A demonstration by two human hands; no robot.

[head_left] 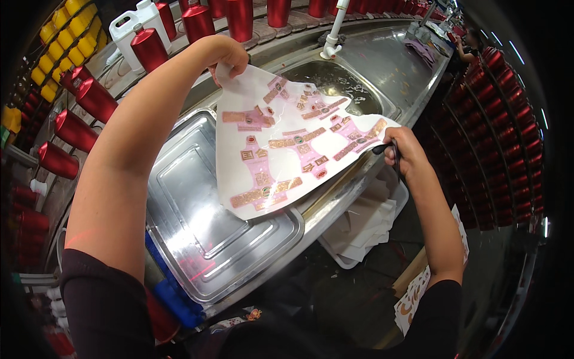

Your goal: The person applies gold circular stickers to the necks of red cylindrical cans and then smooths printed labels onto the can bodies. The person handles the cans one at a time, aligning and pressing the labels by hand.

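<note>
A large white sheet of pink and gold printed labels (299, 141) hangs between my hands, its surface curved and glossy. My left hand (232, 57) is closed on its upper left corner. At the right corner, my right hand (406, 151) pinches the sheet and also has a black-handled tool (380, 149) in its fingers; most of that tool is hidden, so its kind cannot be told. The sheet's lower edge hangs over a rectangular metal lid or tray (203, 173). Behind the sheet lies a sink basin with water (359, 90), partly covered from view.
A white pipe tap (330, 45) stands over the basin. Red bottles (149, 48) line a conveyor (263, 45) behind, beside a white jug (128, 30). Below the counter edge is a white bin (399, 206) of loose paper. Stacked red bottles (502, 131) rise at right, with another person (469, 48) beyond.
</note>
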